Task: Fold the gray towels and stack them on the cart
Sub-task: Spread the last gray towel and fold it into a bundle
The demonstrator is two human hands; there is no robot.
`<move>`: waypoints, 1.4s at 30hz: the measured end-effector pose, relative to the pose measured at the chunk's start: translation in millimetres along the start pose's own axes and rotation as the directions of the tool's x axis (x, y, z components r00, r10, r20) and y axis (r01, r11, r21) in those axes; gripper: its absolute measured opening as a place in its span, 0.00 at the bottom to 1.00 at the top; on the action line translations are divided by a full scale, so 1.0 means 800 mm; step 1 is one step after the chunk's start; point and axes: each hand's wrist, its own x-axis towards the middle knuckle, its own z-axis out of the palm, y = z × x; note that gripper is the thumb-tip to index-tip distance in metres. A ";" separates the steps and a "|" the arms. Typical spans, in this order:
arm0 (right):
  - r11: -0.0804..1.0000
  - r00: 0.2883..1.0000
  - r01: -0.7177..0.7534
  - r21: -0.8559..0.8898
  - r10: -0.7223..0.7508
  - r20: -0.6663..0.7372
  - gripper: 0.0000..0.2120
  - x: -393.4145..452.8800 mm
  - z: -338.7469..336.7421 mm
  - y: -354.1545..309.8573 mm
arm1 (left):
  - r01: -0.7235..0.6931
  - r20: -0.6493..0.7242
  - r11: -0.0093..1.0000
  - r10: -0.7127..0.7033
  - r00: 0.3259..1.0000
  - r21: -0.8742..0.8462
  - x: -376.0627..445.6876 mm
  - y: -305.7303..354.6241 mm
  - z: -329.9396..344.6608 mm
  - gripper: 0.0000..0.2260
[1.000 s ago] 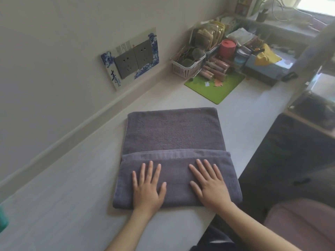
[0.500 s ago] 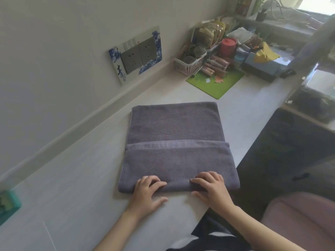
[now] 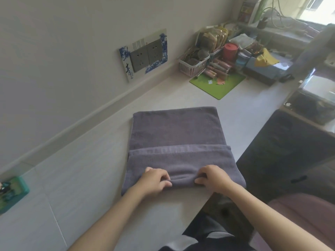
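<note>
Left hand (image 3: 155,180), right hand (image 3: 213,177), curled, gripping towel (image 3: 175,129)

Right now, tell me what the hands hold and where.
Both hands, left and right, pinch the towel at its near folded edge.

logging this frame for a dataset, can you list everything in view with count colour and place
gray towel: 1, gray, partly folded, on the counter's near edge
counter: 1, pale, along the wall
outlet panel: 1, gray with blue-white frame, on the wall
basket: 1, white, far counter
green mat: 1, far counter
red canister: 1, behind the mat
teal tray: 1, counter's left edge
left hand: grips the towel's near edge
right hand: grips the same edge
</note>
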 end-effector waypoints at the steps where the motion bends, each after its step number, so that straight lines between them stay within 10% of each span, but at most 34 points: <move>1: 0.999 0.997 -0.002 0.034 -0.001 0.078 0.11 -0.009 -0.015 -0.004 | 0.025 0.068 0.998 -0.021 0.998 -0.065 -0.009 0.005 -0.006 0.05; 6: 0.996 0.948 0.076 0.057 -0.090 0.305 0.07 -0.020 -0.084 -0.022 | 0.068 0.285 0.960 0.013 0.958 -0.271 -0.030 0.031 -0.064 0.04; 22: 0.999 0.937 -0.029 -0.031 0.038 0.346 0.10 0.233 -0.153 -0.029 | 0.273 0.135 0.961 -0.264 0.955 -0.054 0.161 -0.008 -0.177 0.11; 34: 0.948 0.968 0.182 -0.261 -0.126 0.217 0.21 0.254 -0.109 -0.008 | 0.217 -0.136 0.949 -0.190 0.972 0.229 0.183 -0.034 -0.108 0.17; 42: 0.896 0.998 0.035 -0.442 -0.011 0.056 0.21 0.253 -0.090 -0.025 | 0.349 -0.117 0.886 -0.328 0.937 0.307 0.192 -0.021 -0.115 0.17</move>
